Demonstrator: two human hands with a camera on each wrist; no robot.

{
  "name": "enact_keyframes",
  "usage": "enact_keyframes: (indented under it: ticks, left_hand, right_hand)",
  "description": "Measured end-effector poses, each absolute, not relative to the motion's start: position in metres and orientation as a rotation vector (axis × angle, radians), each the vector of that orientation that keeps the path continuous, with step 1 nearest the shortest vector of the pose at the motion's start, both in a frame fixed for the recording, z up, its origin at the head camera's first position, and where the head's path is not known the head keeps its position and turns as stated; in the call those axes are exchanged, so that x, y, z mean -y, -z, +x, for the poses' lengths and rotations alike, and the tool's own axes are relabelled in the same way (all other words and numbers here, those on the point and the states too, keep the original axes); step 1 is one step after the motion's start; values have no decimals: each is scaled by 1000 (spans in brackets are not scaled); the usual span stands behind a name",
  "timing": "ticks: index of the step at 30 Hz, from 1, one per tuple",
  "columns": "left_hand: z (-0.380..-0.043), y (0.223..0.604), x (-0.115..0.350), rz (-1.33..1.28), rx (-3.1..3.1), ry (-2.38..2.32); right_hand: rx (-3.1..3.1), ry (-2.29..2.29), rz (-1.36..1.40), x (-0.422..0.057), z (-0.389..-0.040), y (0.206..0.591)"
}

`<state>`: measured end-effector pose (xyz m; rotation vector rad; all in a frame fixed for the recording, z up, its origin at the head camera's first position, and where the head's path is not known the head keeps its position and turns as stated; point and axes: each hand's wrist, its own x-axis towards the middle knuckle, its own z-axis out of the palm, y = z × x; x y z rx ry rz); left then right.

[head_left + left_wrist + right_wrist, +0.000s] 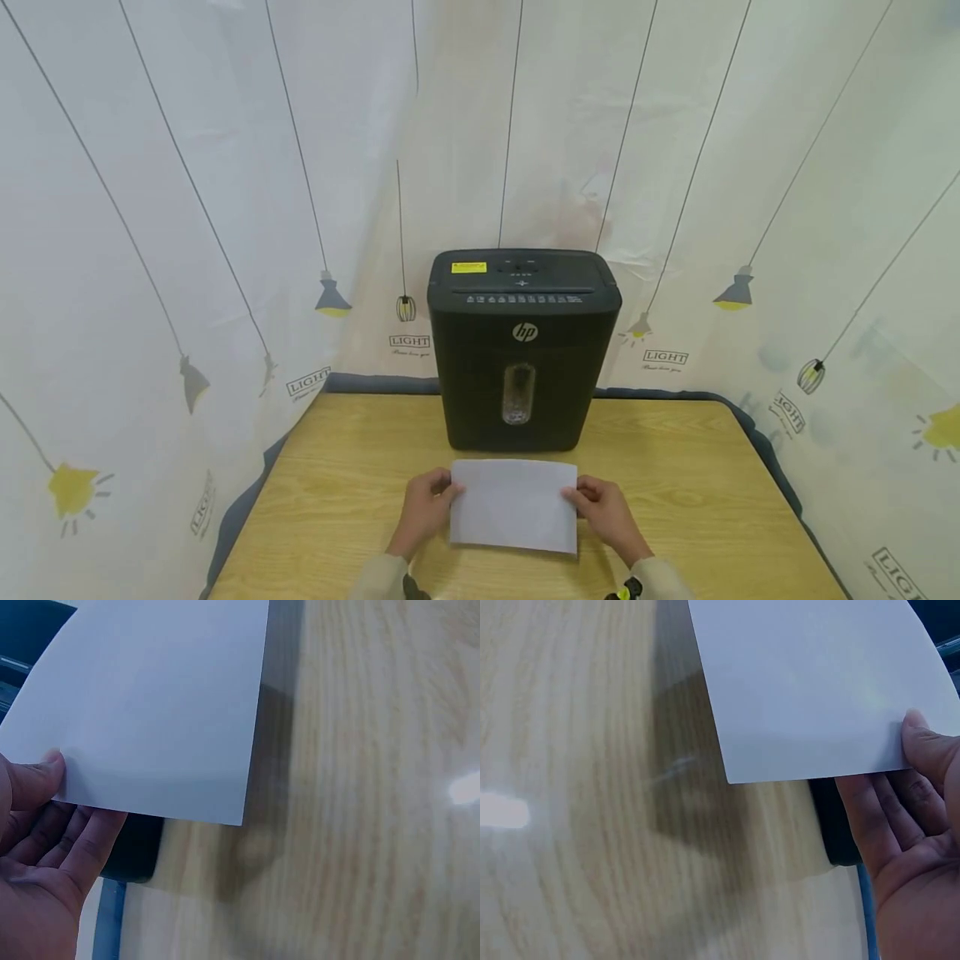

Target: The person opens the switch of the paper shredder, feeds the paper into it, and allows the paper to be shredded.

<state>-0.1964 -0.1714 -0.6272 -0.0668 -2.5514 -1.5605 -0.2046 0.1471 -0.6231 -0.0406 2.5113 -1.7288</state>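
Observation:
A white sheet of paper (513,506) is held between both hands above the table, in front of a black HP paper shredder (480,367). My left hand (426,510) pinches its left edge, thumb on top and fingers beneath. On the opposite edge my right hand (606,515) grips in the same way. The left wrist view shows the left thumb lying on the paper (150,705), the other fingers partly hidden under it. In the right wrist view the right thumb presses on the paper (810,690) near its edge, and a shadow falls on the wood below.
The shredder's top carries a yellow label (468,267) and its front a small clear window (518,393). It stands at the back of the wooden table (697,483). A white curtain (225,167) printed with lamps hangs behind and at both sides.

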Motion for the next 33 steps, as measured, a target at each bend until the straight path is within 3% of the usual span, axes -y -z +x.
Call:
enact_keyframes:
  ticks: [23,33]
  left_hand:
    - [-225,560,168,-136,2436,1631]
    - [-235,526,167,-142,2419,1631]
  right_hand:
    - [-2587,1744,31,-153,-230,558]
    - [-2609,1805,-131,-158,-243,527]
